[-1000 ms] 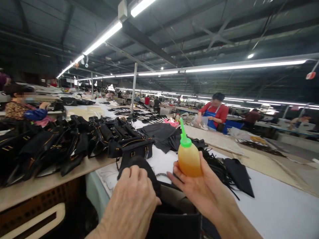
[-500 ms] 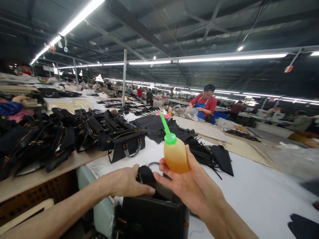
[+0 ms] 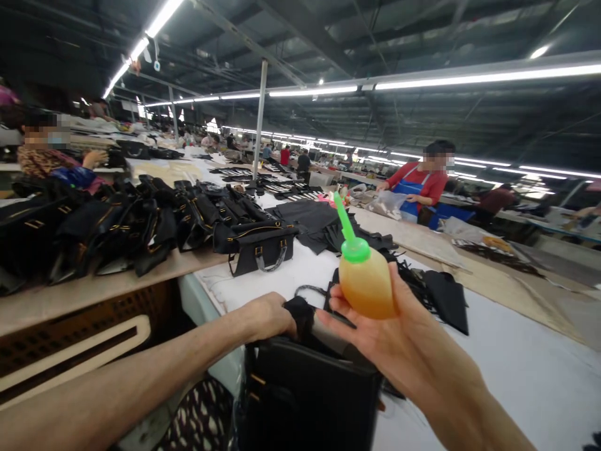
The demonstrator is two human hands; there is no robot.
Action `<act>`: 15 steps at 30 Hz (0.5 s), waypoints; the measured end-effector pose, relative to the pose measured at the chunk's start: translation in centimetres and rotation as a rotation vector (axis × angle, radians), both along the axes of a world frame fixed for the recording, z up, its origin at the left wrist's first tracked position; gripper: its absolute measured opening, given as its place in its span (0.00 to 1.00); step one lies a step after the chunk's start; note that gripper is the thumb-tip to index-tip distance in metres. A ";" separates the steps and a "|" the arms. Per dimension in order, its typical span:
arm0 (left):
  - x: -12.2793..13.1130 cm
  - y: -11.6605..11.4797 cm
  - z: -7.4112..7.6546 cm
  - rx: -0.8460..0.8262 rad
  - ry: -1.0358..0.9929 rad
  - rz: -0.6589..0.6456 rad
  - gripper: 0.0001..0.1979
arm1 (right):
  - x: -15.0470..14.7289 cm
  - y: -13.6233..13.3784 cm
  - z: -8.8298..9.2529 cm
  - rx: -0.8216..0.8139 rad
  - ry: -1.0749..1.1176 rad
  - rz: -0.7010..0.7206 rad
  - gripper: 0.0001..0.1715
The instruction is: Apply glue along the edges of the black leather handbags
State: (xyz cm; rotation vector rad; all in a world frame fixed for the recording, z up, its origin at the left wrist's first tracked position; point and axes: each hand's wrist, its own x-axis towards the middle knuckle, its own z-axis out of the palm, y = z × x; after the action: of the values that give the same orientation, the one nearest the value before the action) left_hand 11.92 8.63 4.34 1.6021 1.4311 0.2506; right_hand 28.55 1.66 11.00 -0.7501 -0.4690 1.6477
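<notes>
A squeeze bottle (image 3: pixel 369 285) with a green nozzle and amber liquid inside is held upright in my right hand (image 3: pixel 399 344), its nozzle leaning up and left. In front of me a black handbag (image 3: pixel 312 394) with small gold fittings stands at the table's edge. My left hand (image 3: pixel 272 316) is closed on a black flap (image 3: pixel 300 313) at the far top of this bag; its fingertips are partly hidden. The outstretched lower fingers of my right hand lie close to the flap, and I cannot tell whether they touch it.
Another black handbag (image 3: pixel 263 247) stands on the white tabletop (image 3: pixel 516 376), beside a long row of black bags (image 3: pixel 113 225). Black straps and pieces (image 3: pixel 446 297) lie to the right. A co-worker in a blue apron (image 3: pixel 417 185) stands beyond; another person (image 3: pixel 42 150) is at left.
The view has turned to the left, bringing a person in at the far left. My left hand has closed more tightly on the flap. The bottle stays in my right hand.
</notes>
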 end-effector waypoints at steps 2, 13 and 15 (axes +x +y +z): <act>-0.1 -0.4 0.0 -0.009 -0.032 -0.009 0.08 | 0.0 -0.2 0.1 -0.013 -0.014 0.001 0.26; -0.9 -2.0 7.4 0.423 0.313 -0.268 0.11 | 0.8 -1.5 0.0 -0.019 0.125 -0.086 0.25; -0.4 -1.6 9.5 0.607 0.516 -0.288 0.09 | 1.1 -1.7 -0.9 -0.048 0.201 -0.089 0.27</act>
State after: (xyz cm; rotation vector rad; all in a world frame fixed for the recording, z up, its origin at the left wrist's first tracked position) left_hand 11.51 7.05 13.89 2.4824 1.5588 0.1049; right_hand 29.66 -0.01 10.13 -0.6239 -0.2504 1.6358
